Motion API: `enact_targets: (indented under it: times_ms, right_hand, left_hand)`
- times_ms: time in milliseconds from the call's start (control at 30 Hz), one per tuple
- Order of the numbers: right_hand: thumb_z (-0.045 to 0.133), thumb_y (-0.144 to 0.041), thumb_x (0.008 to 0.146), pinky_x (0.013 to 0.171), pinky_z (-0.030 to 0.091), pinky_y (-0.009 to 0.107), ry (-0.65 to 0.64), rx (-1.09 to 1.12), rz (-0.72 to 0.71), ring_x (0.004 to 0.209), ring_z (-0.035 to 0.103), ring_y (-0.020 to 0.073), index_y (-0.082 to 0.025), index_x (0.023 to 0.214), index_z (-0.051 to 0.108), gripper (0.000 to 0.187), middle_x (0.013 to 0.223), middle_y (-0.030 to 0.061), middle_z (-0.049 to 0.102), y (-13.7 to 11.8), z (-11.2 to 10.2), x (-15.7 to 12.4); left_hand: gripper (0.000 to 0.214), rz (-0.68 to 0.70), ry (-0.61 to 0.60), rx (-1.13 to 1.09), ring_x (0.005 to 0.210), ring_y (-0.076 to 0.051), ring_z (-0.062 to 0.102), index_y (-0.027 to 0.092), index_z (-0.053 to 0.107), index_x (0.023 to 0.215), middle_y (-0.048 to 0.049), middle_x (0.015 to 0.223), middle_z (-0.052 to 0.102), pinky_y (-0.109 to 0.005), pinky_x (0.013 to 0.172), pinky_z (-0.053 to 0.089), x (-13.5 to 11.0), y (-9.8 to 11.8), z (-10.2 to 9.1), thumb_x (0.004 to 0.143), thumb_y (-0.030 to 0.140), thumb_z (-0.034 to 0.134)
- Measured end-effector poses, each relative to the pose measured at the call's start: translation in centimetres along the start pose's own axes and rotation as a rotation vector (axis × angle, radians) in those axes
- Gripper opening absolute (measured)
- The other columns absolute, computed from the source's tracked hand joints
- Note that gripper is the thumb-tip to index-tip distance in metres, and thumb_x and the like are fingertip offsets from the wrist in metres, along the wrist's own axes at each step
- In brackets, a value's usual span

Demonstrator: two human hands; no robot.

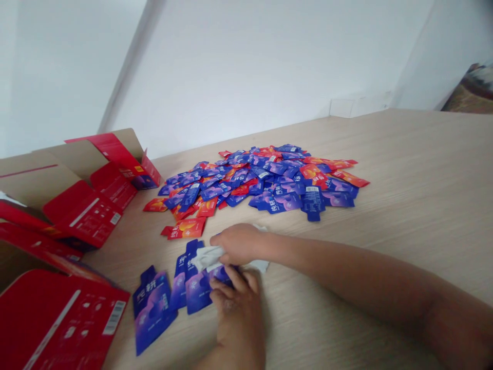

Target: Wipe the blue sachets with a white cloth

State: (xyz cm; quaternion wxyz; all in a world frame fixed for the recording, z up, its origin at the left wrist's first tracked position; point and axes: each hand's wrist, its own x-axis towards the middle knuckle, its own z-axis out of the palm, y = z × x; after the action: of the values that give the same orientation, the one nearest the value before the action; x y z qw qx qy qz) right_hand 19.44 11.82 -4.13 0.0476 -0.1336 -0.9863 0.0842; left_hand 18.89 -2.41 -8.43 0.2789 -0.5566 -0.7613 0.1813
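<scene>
My right hand is closed on a white cloth, bunched up over a purple pouch. More white material shows behind that hand, on the table. Just below, my left hand has its bent fingers on the same pouch and holds it down; part of the pouch is hidden by both hands. Two purple pouches lie overlapping to the left of the hands. Farther left, another purple pouch rests flat with its spout end pointing away from me.
A wide heap of purple and orange pouches covers the table's middle back. Red cardboard boxes with raised flaps stand along the left side. Behind the table rises a white wall; a white box-like object sits against it.
</scene>
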Motion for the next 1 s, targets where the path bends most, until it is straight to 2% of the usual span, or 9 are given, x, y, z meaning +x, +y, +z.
enact_targets:
  times_ms: [133,233,333,400,467,567,733,867,1000]
  right_hand:
    - [0.053,-0.04,0.078,0.065,0.048,0.034,0.064,-0.061,0.143,0.088,0.064,0.0269,-0.021,0.11,0.057,0.037,0.097,0.0097,0.068,1.7,0.0,0.2]
    - [0.052,-0.04,0.08,0.066,0.047,0.033,0.147,-0.07,0.166,0.089,0.063,0.0262,-0.021,0.11,0.056,0.036,0.098,0.0093,0.068,2.1,-0.6,0.1]
    - [0.05,-0.041,0.08,0.063,0.046,0.032,0.216,-0.042,0.116,0.086,0.063,0.0252,-0.022,0.11,0.055,0.036,0.097,0.0081,0.067,1.3,-1.2,0.0]
    - [0.05,-0.041,0.08,0.062,0.046,0.031,0.213,-0.027,0.045,0.085,0.063,0.025,-0.022,0.109,0.055,0.035,0.097,0.0077,0.067,0.5,-1.4,-0.1]
    - [0.051,-0.041,0.079,0.061,0.045,0.031,0.166,-0.01,-0.047,0.084,0.063,0.0246,-0.022,0.108,0.055,0.035,0.097,0.0076,0.067,-0.3,-1.3,-0.3]
    - [0.052,-0.043,0.078,0.058,0.044,0.03,0.06,0.004,-0.13,0.08,0.064,0.0242,-0.022,0.105,0.057,0.034,0.093,0.0076,0.068,-0.9,-0.7,-0.3]
    - [0.052,-0.042,0.077,0.057,0.044,0.03,0.033,-0.008,-0.007,0.081,0.064,0.026,-0.024,0.108,0.057,0.036,0.092,0.0079,0.068,0.2,0.3,0.0]
    - [0.052,-0.04,0.077,0.061,0.045,0.033,0.1,-0.07,0.126,0.085,0.063,0.0274,-0.022,0.108,0.056,0.036,0.095,0.0101,0.068,1.9,-0.1,0.1]
    - [0.049,-0.04,0.08,0.062,0.044,0.031,0.204,-0.05,0.127,0.086,0.063,0.0252,-0.022,0.11,0.055,0.035,0.098,0.0093,0.067,1.8,-1.1,-0.1]
  left_hand:
    - [0.04,0.022,-0.02,-0.156,0.098,-0.035,0.063,0.023,0.066,0.104,-0.0147,0.122,0.061,-0.05,0.073,0.051,-0.1,-0.1,0.9,0.077,0.005,0.041]
    - [0.038,-0.006,0.014,-0.067,0.096,-0.036,0.063,0.024,0.066,0.101,-0.0129,0.119,0.063,-0.051,0.071,0.052,-0.1,0.3,1.5,0.075,0.006,0.045]
    - [0.034,0.008,0.057,0.05,0.092,-0.036,0.065,0.021,0.067,0.099,-0.0159,0.118,0.064,-0.047,0.068,0.052,-0.1,0.3,1.3,0.076,0.006,0.046]
    - [0.034,0.039,0.075,0.067,0.089,-0.035,0.066,0.02,0.067,0.099,-0.0178,0.115,0.064,-0.043,0.065,0.051,-0.1,0.0,0.9,0.078,0.005,0.044]
    - [0.035,0.071,0.075,0.057,0.087,-0.033,0.067,0.02,0.065,0.102,-0.017,0.113,0.066,-0.041,0.064,0.051,-0.1,-0.3,0.4,0.079,0.006,0.042]
    - [0.035,0.04,0.067,0.059,0.087,-0.034,0.066,0.019,0.064,0.104,-0.0171,0.106,0.068,-0.043,0.067,0.051,-0.1,-0.3,0.1,0.08,0.006,0.042]
    - [0.033,0.035,0.087,0.041,0.089,-0.036,0.066,0.017,0.066,0.1,-0.0222,0.113,0.064,-0.045,0.068,0.05,-0.1,0.0,0.1,0.079,0.004,0.043]
    - [0.036,0.05,0.039,0.037,0.089,-0.032,0.066,0.022,0.067,0.099,-0.0158,0.116,0.064,-0.042,0.067,0.051,-0.1,-0.4,0.1,0.079,0.004,0.043]
    - [0.035,0.078,0.062,0.057,0.087,-0.034,0.067,0.021,0.067,0.098,-0.0183,0.115,0.064,-0.04,0.064,0.051,0.0,-0.5,0.2,0.079,0.004,0.043]
